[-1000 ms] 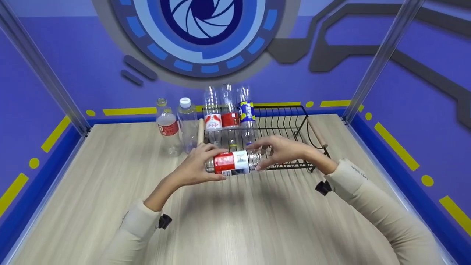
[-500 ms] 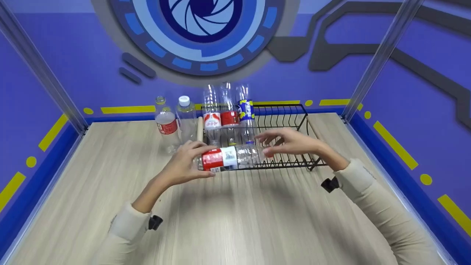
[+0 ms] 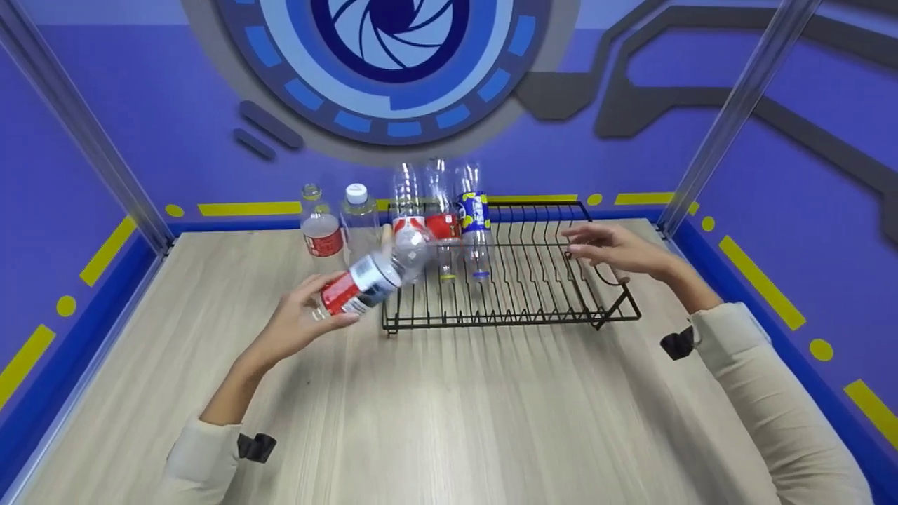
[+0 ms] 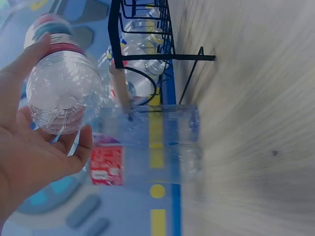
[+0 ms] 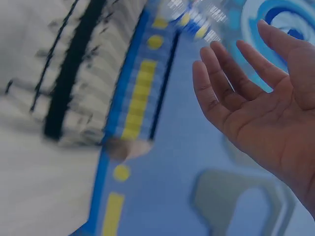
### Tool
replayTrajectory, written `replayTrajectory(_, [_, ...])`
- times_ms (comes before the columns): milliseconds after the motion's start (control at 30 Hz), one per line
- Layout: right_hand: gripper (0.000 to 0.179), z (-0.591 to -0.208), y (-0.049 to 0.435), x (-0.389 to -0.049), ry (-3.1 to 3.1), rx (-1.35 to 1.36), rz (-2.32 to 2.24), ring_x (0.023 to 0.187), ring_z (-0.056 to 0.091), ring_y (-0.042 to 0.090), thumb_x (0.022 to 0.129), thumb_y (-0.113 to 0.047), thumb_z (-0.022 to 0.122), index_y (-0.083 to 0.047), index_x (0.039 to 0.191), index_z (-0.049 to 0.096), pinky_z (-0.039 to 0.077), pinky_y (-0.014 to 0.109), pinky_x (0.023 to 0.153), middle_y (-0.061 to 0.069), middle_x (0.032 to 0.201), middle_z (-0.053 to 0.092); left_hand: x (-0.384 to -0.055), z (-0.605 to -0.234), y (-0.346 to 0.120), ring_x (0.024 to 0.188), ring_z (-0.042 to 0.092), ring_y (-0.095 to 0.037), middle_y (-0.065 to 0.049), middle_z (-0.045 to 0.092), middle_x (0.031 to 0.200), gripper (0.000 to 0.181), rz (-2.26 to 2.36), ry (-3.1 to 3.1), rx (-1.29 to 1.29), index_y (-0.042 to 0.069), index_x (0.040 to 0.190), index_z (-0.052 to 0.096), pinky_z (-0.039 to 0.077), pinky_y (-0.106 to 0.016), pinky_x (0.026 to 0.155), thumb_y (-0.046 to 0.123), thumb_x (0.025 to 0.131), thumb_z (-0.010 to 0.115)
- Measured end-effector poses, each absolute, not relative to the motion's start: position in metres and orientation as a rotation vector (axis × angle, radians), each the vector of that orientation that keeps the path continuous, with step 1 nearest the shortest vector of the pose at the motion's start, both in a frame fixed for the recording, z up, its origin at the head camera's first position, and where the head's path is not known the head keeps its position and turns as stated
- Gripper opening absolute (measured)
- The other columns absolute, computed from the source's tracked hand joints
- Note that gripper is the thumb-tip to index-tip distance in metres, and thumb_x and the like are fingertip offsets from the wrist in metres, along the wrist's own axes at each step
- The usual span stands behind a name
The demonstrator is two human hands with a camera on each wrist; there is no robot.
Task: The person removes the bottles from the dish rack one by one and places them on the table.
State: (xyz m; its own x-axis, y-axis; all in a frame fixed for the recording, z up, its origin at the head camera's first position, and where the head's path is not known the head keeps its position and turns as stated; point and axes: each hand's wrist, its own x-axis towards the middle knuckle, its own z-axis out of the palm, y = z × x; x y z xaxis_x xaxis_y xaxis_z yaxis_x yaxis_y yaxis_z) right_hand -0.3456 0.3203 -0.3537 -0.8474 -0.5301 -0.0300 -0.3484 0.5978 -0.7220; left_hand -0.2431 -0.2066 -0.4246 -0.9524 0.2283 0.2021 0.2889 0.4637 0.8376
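Note:
My left hand (image 3: 298,319) grips a clear plastic bottle (image 3: 356,286) with a red and white label round its lower part. The bottle is tilted, its neck end up and to the right, in front of the rack's left end. In the left wrist view its clear base (image 4: 59,93) faces the camera, with fingers and thumb curled round it. My right hand (image 3: 617,249) is empty, fingers loosely extended, over the right end of the black wire rack (image 3: 533,280). The right wrist view shows the same palm (image 5: 266,108) with nothing in it.
Three clear bottles stand neck-down in the rack's left part, one with a blue and yellow label (image 3: 476,210). Left of the rack stand a red-labelled bottle (image 3: 323,235) and an unlabelled bottle with a white cap (image 3: 359,217). Blue walls enclose the wooden table (image 3: 456,421).
Both hands were at the bottle; the right hand has let go and moved right. My left hand has carried the bottle left and turned it from level to slanting upward.

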Motion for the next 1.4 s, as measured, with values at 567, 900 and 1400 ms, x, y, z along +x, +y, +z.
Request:
replayTrajectory(567, [0.051, -0.381, 0.381, -0.357, 2.596, -0.525, -1.155, 0.105, 0.065, 0.010, 0.105, -0.024, 0.058, -0.001, 0.150, 0.048, 0.058, 0.028, 0.087, 0.022, 0.133, 0.061, -0.250, -0.446, -0.256, 0.133, 0.042, -0.011, 0.010, 0.046, 0.140, 0.066, -2.251, -2.076, 0.032, 0.017, 0.156, 0.027, 0.042, -0.015, 0.104, 0.016, 0.101, 0.064])
replayTrajectory(900, [0.055, -0.393, 0.392, -0.361, 2.551, -0.485, -1.212, 0.095, 0.063, 0.006, 0.100, -0.009, 0.064, 0.007, 0.149, 0.043, 0.059, 0.024, 0.082, 0.027, 0.125, 0.054, -0.277, -0.468, -0.274, 0.145, 0.034, -0.023, -0.009, 0.034, 0.162, 0.087, -2.020, -2.154, 0.445, 0.014, 0.161, 0.018, 0.031, -0.042, 0.124, 0.023, 0.095, 0.074])
replayTrajectory(1400, [0.064, -0.423, 0.413, -0.368, 2.153, -0.195, -1.509, 0.134, 0.051, 0.023, 0.106, -0.024, 0.058, -0.023, 0.162, 0.027, 0.045, 0.047, 0.109, 0.010, 0.156, 0.038, -0.325, -0.496, -0.274, 0.150, 0.035, -0.041, -0.024, 0.033, 0.162, 0.084, -1.674, -2.386, 0.447, 0.005, 0.158, 0.023, 0.030, -0.053, 0.123, 0.008, 0.092, 0.074])
